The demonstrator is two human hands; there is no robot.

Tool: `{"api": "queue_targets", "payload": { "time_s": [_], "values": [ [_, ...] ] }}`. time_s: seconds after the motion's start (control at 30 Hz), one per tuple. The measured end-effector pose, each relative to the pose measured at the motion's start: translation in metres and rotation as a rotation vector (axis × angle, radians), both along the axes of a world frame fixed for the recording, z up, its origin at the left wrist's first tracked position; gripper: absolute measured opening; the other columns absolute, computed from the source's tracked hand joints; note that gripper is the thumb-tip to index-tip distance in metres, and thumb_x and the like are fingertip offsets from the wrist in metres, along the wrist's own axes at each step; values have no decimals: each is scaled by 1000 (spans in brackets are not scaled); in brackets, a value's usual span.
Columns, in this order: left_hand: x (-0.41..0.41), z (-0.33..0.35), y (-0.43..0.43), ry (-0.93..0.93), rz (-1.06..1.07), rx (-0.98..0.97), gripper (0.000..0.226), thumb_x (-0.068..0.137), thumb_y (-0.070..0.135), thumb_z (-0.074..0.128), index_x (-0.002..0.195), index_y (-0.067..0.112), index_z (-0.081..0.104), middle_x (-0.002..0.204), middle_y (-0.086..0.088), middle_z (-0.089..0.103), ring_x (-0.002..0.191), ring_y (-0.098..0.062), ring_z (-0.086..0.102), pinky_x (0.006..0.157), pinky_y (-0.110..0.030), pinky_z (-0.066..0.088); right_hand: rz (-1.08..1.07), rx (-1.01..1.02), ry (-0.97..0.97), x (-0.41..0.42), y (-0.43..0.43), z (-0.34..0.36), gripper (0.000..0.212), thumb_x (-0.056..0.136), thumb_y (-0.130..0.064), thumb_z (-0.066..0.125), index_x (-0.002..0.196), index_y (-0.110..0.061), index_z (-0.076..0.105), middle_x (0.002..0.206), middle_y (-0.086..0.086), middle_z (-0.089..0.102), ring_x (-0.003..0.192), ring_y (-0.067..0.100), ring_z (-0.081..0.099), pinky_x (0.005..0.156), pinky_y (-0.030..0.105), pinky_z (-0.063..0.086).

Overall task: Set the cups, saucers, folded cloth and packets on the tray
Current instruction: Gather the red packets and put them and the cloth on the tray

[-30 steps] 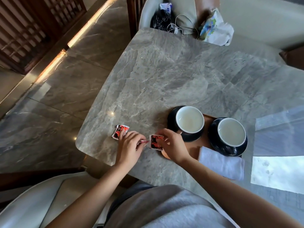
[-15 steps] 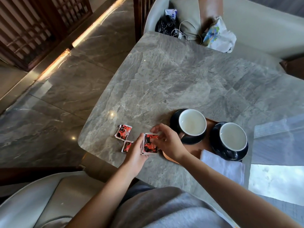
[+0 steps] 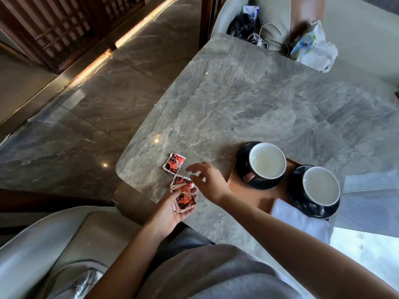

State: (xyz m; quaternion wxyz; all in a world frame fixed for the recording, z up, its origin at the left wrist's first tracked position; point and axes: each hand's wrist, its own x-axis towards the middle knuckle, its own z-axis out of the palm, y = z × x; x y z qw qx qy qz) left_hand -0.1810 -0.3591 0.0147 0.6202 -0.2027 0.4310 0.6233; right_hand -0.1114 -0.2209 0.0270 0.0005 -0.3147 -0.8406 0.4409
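Observation:
Two white-lined dark cups (image 3: 266,163) (image 3: 320,186) stand on dark saucers (image 3: 241,160) on a brown wooden tray (image 3: 259,196). A folded white cloth (image 3: 300,221) lies on the tray's near end. My left hand (image 3: 172,209) is palm up near the table's front edge, holding red-and-black packets (image 3: 185,200). Another packet (image 3: 180,182) lies on the table just beyond its fingertips, and one more (image 3: 174,164) lies further left. My right hand (image 3: 208,180) hovers over them with fingers spread, holding nothing.
The grey marble table (image 3: 248,104) has a rounded corner at the left. Beyond its far edge a pale seat holds a black bag (image 3: 243,24), a white cable and a printed plastic bag (image 3: 313,47). A pale chair (image 3: 54,244) is at my left.
My right hand let go of the packet it was passing over and opened. My left hand turned palm up with the packet stack in it.

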Motion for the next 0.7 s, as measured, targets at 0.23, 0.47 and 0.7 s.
{"api": "queue_targets", "payload": {
  "time_s": [0.23,0.47,0.7],
  "values": [
    [-4,0,-19,97,53,55,26,93,1,42,115,10,55,95,-12,72,77,-24,72,60,-36,60,72,158,-257,-4,-16,-38,56,73,-41,74,119,-21,48,116,3,44,107,24,51,79,40,52],
    [-9,1,-25,219,65,20,25,95,5,43,110,19,58,89,-7,75,73,-20,72,55,-29,58,20,217,-192,7,-19,-48,48,75,-37,73,107,-15,46,110,4,47,101,23,50,72,38,48],
    [-16,-3,-17,119,73,-110,35,98,36,37,95,13,63,79,-7,73,66,-20,68,55,-30,59,-218,2,-39,15,-9,-36,16,82,-4,57,93,-15,59,89,4,66,82,26,62,64,27,40]
  ]
}}
